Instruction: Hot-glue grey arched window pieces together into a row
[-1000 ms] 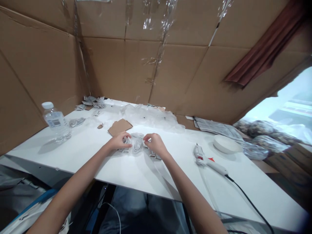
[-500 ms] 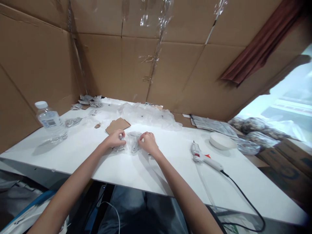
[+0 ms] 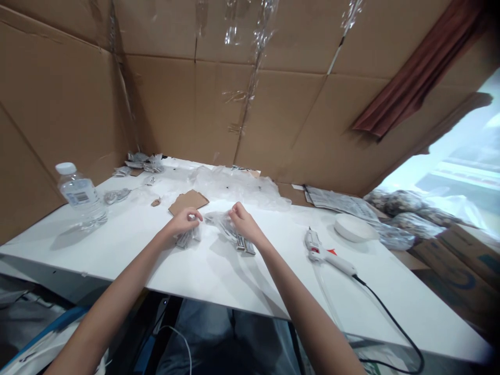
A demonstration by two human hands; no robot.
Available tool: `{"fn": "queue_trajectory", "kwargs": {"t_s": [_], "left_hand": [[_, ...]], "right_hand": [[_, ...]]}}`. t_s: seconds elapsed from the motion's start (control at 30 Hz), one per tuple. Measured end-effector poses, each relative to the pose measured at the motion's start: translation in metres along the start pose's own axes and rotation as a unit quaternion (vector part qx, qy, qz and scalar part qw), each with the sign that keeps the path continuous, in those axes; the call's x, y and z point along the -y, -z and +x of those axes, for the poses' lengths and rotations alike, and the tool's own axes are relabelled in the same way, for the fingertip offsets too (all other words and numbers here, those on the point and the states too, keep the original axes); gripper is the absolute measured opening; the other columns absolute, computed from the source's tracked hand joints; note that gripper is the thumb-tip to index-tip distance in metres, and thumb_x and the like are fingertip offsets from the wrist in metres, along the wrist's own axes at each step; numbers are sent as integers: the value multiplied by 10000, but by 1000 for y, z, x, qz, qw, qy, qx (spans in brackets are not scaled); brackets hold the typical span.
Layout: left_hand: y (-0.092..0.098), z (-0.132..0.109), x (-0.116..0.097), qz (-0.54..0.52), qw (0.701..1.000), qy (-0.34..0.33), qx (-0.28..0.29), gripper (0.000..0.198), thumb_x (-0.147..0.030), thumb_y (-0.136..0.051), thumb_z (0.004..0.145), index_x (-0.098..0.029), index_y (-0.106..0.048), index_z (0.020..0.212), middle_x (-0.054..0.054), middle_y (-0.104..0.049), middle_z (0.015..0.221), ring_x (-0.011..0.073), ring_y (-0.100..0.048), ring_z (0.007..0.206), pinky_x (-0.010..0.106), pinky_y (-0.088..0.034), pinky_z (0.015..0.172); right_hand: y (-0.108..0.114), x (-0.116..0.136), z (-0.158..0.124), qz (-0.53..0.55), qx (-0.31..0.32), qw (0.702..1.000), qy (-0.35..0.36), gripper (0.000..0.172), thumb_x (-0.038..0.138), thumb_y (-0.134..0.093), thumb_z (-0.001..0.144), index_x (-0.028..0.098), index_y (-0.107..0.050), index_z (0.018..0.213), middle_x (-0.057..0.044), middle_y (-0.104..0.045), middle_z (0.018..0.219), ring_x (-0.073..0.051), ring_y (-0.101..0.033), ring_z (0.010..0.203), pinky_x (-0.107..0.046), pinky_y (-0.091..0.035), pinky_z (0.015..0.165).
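Both of my hands rest on the white table, pinching a crumpled clear plastic bag between them. My left hand is closed on the bag's left end, over a small bundle of grey metal strips. My right hand is closed on the bag's right end, with another bundle of grey strips poking out below the wrist. The bag is stretched a little between the two hands.
A water bottle stands at the left. A cardboard scrap and loose plastic film lie behind my hands. To the right lie a white glue gun with a black cord and a white round lid. Cardboard walls enclose the table.
My hands have drawn apart, pulling the plastic bag wider. The grey strip bundle under my right wrist shows again after being covered half a second ago.
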State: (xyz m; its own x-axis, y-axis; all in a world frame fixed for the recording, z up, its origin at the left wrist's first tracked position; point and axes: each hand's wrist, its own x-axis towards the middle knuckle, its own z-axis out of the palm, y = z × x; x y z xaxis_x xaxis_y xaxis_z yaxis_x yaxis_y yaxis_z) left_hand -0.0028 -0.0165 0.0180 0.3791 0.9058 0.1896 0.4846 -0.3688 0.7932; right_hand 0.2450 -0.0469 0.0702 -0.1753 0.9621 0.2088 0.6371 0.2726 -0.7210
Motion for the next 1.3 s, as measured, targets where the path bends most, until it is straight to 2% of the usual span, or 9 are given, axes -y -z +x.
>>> {"fn": "queue_trajectory", "kwargs": {"t_s": [0.2, 0.4, 0.5, 0.57, 0.67, 0.77, 0.93, 1.07, 1.3], "left_hand": [[-1, 0, 0, -14, 1000, -3, 5, 269, -337, -597, 944, -142, -612, 1128, 74, -641, 1101, 189, -645, 933, 379, -566, 806], [-7, -2, 1, 6, 1000, 18, -10, 279, -359, -577, 955, -132, -609, 1114, 60, -650, 1025, 163, -650, 839, 337, -571, 732], [-6, -2, -1, 33, 999, 12, -35, 281, -364, -577, 954, -131, -612, 1109, 60, -650, 1031, 171, -649, 858, 350, -568, 752], [-5, -2, -3, 58, 997, 9, -47, 279, -366, -583, 950, -131, -619, 1096, 59, -651, 1036, 180, -649, 878, 361, -566, 772], [-3, -2, -3, 92, 994, 8, -60, 282, -375, -584, 948, -134, -625, 1089, 58, -653, 1041, 186, -649, 890, 367, -564, 785], [-2, -2, -1, 115, 991, 5, -72, 285, -380, -583, 948, -134, -626, 1086, 57, -655, 1035, 182, -650, 879, 364, -564, 781], [-1, -3, -2, 126, 986, 1, -110, 271, -379, -583, 947, -146, -632, 1077, 64, -652, 1066, 190, -643, 922, 380, -557, 818], [-1, -4, -4, 97, 987, 0, -126, 278, -373, -586, 946, -140, -625, 1094, 67, -648, 1073, 195, -643, 935, 389, -556, 823], [-6, 0, -3, -9, 992, 5, -126, 283, -369, -577, 954, -132, -613, 1104, 60, -651, 1026, 168, -649, 853, 350, -567, 754]], "right_hand": [[-19, -12, 3, 9, 21, 1000, -6, 295, 388, -556, 958, 146, -592, 1121, -44, -636, 994, -142, -625, 794, -318, -546, 702], [-29, -5, -7, -50, 38, 996, 65, 226, 208, -528, 939, 165, -554, 1159, -41, -618, 1018, -167, -609, 875, -350, -499, 802], [-30, 4, -18, -99, 47, 987, 114, 212, 104, -498, 872, 192, -606, 1032, -67, -579, 1121, -183, -574, 958, -334, -452, 833], [-32, 9, -25, -128, 55, 980, 140, 144, 164, -594, 816, 197, -627, 952, -84, -563, 1147, -219, -553, 1000, -349, -436, 843], [-38, 14, -32, -155, 62, 973, 158, 242, 210, -749, 695, 178, -638, 908, -107, -579, 1110, -287, -528, 1065, -404, -423, 883], [-39, 14, -31, -152, 52, 975, 151, 72, 148, -673, 780, 161, -637, 842, -97, -609, 1052, -274, -536, 1077, -425, -426, 910], [-24, 9, -20, -70, 9, 991, 116, 141, 285, -595, 924, 154, -636, 891, -45, -638, 1027, -194, -581, 1024, -420, -464, 929], [-12, 1, -11, 40, 18, 997, 66, 237, 366, -572, 949, 140, -637, 921, -23, -652, 904, -153, -629, 835, -356, -528, 791], [-3, -2, -8, 213, 21, 977, -17, 267, 392, -559, 955, 135, -629, 940, -29, -651, 912, -143, -633, 810, -321, -541, 728]]}}
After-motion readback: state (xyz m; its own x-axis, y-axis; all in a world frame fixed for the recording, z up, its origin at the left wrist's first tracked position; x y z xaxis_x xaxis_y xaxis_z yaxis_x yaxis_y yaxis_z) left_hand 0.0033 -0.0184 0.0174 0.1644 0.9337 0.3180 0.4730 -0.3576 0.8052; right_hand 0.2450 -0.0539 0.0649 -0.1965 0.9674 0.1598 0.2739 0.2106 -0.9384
